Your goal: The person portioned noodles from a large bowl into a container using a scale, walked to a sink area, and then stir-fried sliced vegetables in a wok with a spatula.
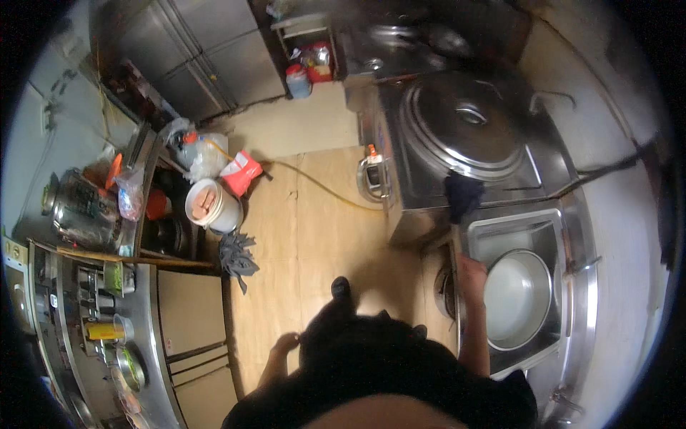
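Observation:
My right hand [471,272] is at the left rim of a large round metal pot [518,300], which sits in the steel sink [477,236]. Whether its fingers grip the rim cannot be made out. Just beyond that hand a dark cloth [463,195] hangs over the edge of the steel stove counter, below a big round metal lid [466,118]. Low at my left side is my left hand [286,342], over the floor beside my dark clothing; its fingers are partly hidden, and nothing shows in it.
A white bucket [225,212] with pinkish contents, a red bag [241,172] and a crumpled dark cloth [237,260] lie on the left of the floor. A yellow hose [321,185] crosses it. A steel counter [147,332] with food containers runs along the left.

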`<state>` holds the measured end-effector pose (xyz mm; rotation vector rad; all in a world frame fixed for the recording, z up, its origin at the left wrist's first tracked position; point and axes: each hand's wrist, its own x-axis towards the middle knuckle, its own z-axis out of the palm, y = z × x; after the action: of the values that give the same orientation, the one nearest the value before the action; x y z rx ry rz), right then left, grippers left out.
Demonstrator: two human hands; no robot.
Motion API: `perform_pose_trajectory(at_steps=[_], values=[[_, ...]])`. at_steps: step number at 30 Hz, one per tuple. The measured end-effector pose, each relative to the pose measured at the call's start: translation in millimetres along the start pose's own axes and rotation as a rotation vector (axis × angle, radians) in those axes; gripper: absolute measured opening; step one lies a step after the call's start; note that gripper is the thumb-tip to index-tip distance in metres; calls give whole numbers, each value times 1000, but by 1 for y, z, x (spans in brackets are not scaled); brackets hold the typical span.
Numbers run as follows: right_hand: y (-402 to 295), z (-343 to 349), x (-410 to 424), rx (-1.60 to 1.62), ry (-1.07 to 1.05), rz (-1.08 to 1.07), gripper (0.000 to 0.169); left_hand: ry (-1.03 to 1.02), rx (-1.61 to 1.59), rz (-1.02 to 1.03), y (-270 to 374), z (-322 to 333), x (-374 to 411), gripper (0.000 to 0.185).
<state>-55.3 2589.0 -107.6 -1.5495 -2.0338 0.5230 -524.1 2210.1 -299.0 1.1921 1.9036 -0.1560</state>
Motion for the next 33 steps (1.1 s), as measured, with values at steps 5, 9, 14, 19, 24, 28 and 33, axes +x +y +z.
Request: perform_pose_trajectory(at_steps=[5,9,14,19,24,28,33], values=[[-136,69,104,-104,-441,-38,23,140,-30,-93,12,-147,44,41],[-177,113,157,38,-350,-42,22,117,19,43,22,-265,102,39],[-188,167,240,-25,-465,48,23,282,1,94,22,-378,222,39],[-222,241,383,47,-567,131,26,462,-337,267,-14,-436,335,32],[-265,354,590,187,-473,-144,23,337,89,298,-141,-413,396,22],[-374,372,755,84,-586,-122,27,109,-199,-5,-112,-482,427,23],[-406,406,935,-116,-338,-188,28,88,-158,-6,-108,-606,541,25]])
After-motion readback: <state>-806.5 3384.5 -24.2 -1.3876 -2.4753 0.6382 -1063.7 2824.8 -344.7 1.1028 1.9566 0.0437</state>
